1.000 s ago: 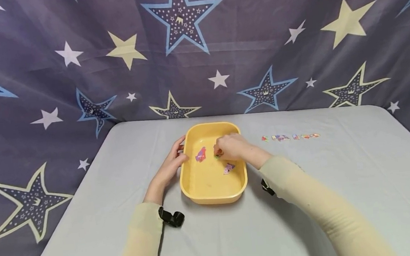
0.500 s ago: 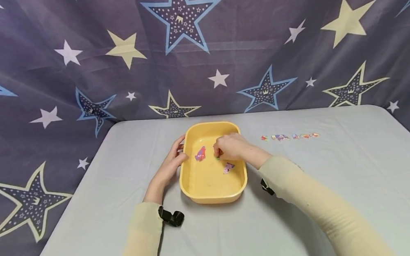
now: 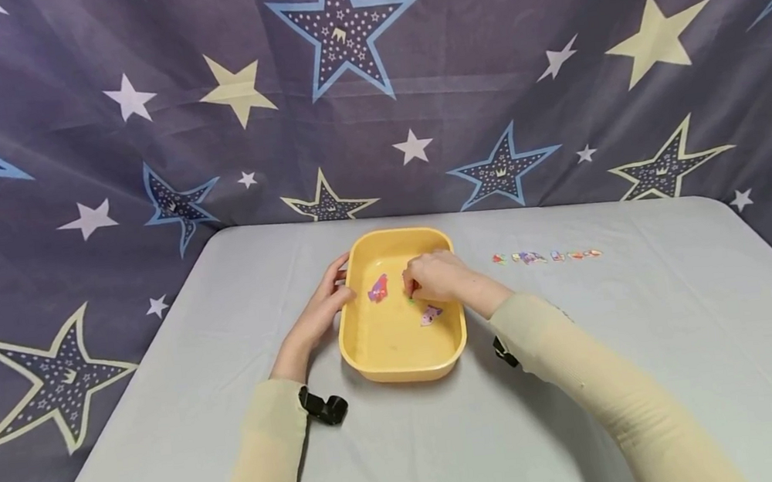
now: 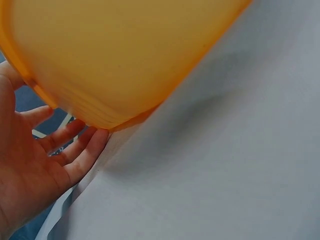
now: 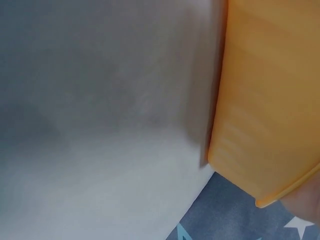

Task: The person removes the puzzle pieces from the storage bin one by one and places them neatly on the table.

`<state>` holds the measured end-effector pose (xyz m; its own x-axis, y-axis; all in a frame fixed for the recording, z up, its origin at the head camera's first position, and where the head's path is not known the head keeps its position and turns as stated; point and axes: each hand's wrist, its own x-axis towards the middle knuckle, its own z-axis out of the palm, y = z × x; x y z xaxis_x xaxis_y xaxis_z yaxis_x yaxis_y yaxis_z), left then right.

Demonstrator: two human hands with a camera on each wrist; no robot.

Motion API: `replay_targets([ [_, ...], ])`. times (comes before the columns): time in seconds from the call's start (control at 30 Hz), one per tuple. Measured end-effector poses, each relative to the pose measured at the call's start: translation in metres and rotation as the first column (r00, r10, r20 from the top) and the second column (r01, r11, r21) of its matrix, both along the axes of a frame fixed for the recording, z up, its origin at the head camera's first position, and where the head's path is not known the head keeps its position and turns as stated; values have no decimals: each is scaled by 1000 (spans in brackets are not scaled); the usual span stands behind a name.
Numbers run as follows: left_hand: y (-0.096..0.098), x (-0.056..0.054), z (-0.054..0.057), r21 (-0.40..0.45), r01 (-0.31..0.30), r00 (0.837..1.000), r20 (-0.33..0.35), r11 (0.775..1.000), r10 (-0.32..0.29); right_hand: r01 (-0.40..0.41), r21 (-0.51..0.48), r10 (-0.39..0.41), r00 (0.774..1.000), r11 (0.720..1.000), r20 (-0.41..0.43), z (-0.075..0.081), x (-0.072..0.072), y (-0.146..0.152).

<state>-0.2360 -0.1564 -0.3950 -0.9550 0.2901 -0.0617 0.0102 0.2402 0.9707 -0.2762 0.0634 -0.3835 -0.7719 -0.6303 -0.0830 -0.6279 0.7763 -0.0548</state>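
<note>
My left hand (image 3: 323, 309) holds the left side of a yellow plastic tub (image 3: 406, 375). Its thumb lies at the rim and its fingertips touch the outer wall, as the left wrist view shows. Inside the tub, my right hand (image 3: 437, 276) has curled fingers that pinch a small flat colourful piece (image 3: 412, 298); only a bit of green and red shows below the fingertips. To its left lies a red and purple flat piece (image 3: 378, 289). A pink and purple piece (image 3: 431, 315) lies nearer the front. The right wrist view mostly catches the tub's outer wall (image 5: 265, 100).
Several small colourful flat pieces (image 3: 529, 257) lie in a row on the grey-white table (image 3: 647, 340), right of the tub. Behind the table hangs a dark curtain (image 3: 415, 184) with stars. Each wrist wears a black strap (image 3: 324, 407).
Both hands and the tub stay in place. The right fingers have shifted slightly over the piece beneath them, and less of its red now shows.
</note>
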Motion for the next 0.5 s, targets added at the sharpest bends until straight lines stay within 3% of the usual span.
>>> replay_targets([
  [0.23,0,0,0,4,3,1000,1,1000,-3,-85,-29,86,996,996,36,3,0,3],
  [0.5,1,0,0,-1,-1,1000,-2,1000,1,-75,-38,77,996,996,44,3,1,3],
])
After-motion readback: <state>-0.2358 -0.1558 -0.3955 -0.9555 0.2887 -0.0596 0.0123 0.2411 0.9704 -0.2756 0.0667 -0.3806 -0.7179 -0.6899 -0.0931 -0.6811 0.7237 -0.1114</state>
